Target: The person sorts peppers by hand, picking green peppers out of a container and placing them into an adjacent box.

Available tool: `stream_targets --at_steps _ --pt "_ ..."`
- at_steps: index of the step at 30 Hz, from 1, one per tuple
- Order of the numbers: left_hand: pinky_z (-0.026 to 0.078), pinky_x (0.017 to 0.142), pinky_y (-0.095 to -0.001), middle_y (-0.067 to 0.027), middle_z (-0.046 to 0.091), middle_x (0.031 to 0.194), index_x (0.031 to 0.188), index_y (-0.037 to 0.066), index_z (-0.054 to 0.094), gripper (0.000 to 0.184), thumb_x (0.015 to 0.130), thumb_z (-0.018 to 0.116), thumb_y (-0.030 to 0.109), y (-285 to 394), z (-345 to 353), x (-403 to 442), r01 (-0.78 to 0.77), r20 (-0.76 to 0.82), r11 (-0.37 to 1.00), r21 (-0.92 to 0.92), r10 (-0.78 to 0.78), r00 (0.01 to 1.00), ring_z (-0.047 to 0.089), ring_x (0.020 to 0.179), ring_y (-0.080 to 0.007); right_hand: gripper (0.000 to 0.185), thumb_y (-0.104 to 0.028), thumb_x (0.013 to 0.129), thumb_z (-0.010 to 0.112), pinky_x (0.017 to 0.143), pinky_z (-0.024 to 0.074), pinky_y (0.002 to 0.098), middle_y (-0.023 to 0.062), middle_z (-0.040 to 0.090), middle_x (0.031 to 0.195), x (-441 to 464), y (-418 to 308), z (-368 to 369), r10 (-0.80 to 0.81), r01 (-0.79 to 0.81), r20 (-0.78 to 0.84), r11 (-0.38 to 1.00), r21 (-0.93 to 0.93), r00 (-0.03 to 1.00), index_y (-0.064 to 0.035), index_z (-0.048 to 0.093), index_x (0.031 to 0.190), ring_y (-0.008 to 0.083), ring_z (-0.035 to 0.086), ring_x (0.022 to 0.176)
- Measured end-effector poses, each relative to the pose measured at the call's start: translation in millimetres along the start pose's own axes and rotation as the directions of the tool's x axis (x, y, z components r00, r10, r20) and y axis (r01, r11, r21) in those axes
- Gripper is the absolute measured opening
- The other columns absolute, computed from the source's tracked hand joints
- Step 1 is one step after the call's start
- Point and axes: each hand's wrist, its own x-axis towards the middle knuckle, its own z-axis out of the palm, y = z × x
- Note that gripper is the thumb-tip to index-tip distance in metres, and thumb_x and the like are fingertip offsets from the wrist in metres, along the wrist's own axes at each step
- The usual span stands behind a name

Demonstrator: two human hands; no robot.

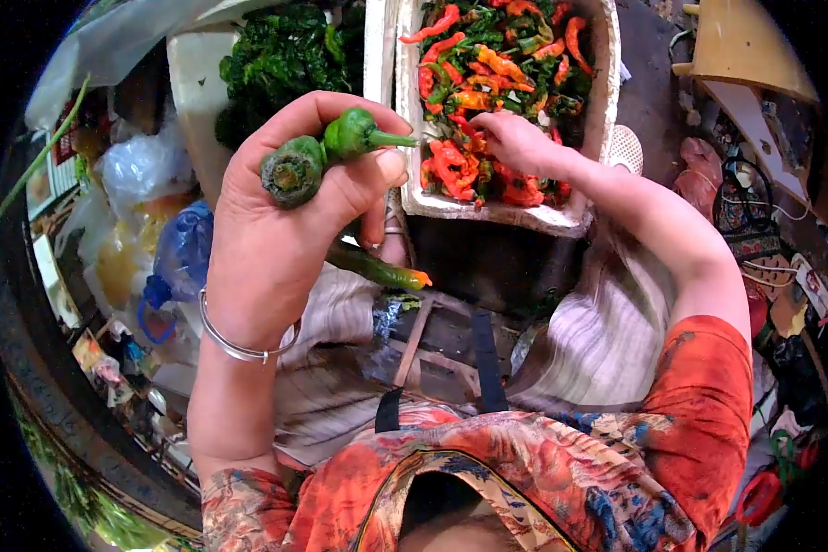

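Note:
Raised over my lap, my left hand [276, 239] is closed around several green chili peppers. The cut-looking, dark end of one pepper [293, 173] faces up, and beside it a bright green pepper [348, 134] points its stem to the right. Below the palm sticks out a longer green pepper [377, 267] with an orange tip. My right hand [520, 145] reaches down into a white foam box [607, 101], its bent fingertips together among red peppers [451, 170]. What those fingertips pinch, if anything, is hidden.
Left of the box stands another pale container [198, 92] heaped with dark green peppers [285, 64]. Plastic bags [143, 166] and a blue translucent jug [182, 244] lie at the left. Bags and clutter [754, 202] line the right side.

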Motion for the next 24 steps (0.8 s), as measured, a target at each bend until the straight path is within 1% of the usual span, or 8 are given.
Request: stream_targets --at_steps 5,10,13,14,16,18,19,24 --pt "0.040 0.050 -0.0212 -0.0055 0.061 0.079 0.101 0.000 0.060 0.027 0.081 0.067 0.018 2.7 0.1 -2.5 0.014 -0.004 1.000 -0.013 -0.014 1.000 0.052 0.057 -0.0093 0.017 -0.013 0.082 0.055 0.073 0.0517 0.0477 0.0202 0.059 0.095 0.7 3.0 1.2 0.072 -0.063 0.006 0.911 -0.407 0.997 -0.0044 0.061 0.096 0.0367 0.062 0.090" --pt "0.040 0.051 -0.0216 -0.0049 0.060 0.078 0.100 0.001 0.060 0.027 0.081 0.068 0.019 2.6 -2.9 -3.1 0.038 -0.001 0.998 -0.050 -0.038 0.999 0.052 0.057 -0.0095 0.016 -0.012 0.080 0.057 0.074 0.0525 0.0456 0.0209 0.064 0.092 -2.6 -8.6 -27.4 0.046 0.007 0.174 0.955 -0.296 0.984 -0.0026 0.065 0.091 0.0337 0.064 0.094" --pt "0.043 0.052 -0.0225 -0.0048 0.060 0.077 0.097 0.003 0.060 0.025 0.081 0.069 0.020 0.3 -6.0 -4.4 0.036 0.018 0.997 -0.062 -0.035 0.999 0.052 0.056 -0.0101 0.028 -0.016 0.080 0.063 0.069 0.0525 0.0361 0.0140 0.068 0.091 1.1 -24.7 -67.6 -0.013 -0.041 0.333 0.987 0.153 0.943 -0.0038 0.066 0.105 0.0251 0.066 0.079" --pt "0.043 0.052 -0.0227 -0.0048 0.060 0.077 0.097 0.003 0.061 0.025 0.081 0.070 0.020 0.0 -7.0 -4.5 0.050 0.032 0.997 -0.066 -0.048 0.998 0.053 0.056 -0.0101 0.028 -0.016 0.080 0.063 0.069 0.0525 0.0361 0.0140 0.068 0.091 2.5 -32.2 -82.5 -0.015 -0.031 0.320 0.990 0.141 0.947 -0.0038 0.066 0.105 0.0251 0.066 0.079" --pt "0.044 0.053 -0.0227 -0.0054 0.061 0.077 0.097 0.002 0.061 0.024 0.082 0.069 0.018 -1.9 -8.3 -4.9 0.027 0.053 0.996 -0.084 -0.023 0.998 0.053 0.057 -0.0096 0.026 -0.014 0.081 0.063 0.065 0.0508 0.0288 0.0066 0.066 0.085 5.6 -49.3 -106.1 0.010 -0.178 0.304 0.830 0.529 0.953 -0.0017 0.065 0.103 0.0147 0.060 0.071" --pt "0.044 0.053 -0.0225 -0.0056 0.061 0.078 0.097 0.002 0.061 0.022 0.082 0.069 0.016 0.3 -8.3 -6.3 0.030 0.046 0.997 -0.076 -0.027 0.999 0.053 0.057 -0.0096 0.012 -0.013 0.089 0.060 0.061 0.0455 0.0213 -0.0024 0.059 0.075 18.7 -62.0 -127.5 -0.013 -0.158 0.248 0.735 0.659 0.969 -0.0044 0.062 0.098 0.0054 0.055 0.067" --pt "0.044 0.055 -0.0205 0.0010 0.057 0.076 0.102 0.001 0.060 0.015 0.088 0.057 -0.002 -3.8 -12.1 -5.9 -0.002 0.091 0.994 -0.108 0.012 0.996 0.052 0.059 -0.0049 0.012 -0.013 0.089 0.061 0.061 0.0455 0.0210 -0.0027 0.060 0.076 27.7 -60.5 -135.7 -0.078 -0.109 0.222 0.686 0.719 0.972 -0.0046 0.062 0.098 0.0051 0.055 0.066" --pt "0.044 0.054 -0.0212 -0.0029 0.060 0.078 0.100 0.001 0.061 0.015 0.085 0.062 0.004 -3.6 -13.2 -7.0 0.001 0.077 0.990 -0.144 0.010 0.997 0.053 0.058 -0.0074 0.013 -0.018 0.090 0.061 0.057 0.0436 0.0187 -0.0029 0.062 0.077 73.6 -67.4 -180.2 -0.082 0.091 -0.060 0.456 0.886 0.995 -0.0064 0.063 0.096 0.0043 0.054 0.062"
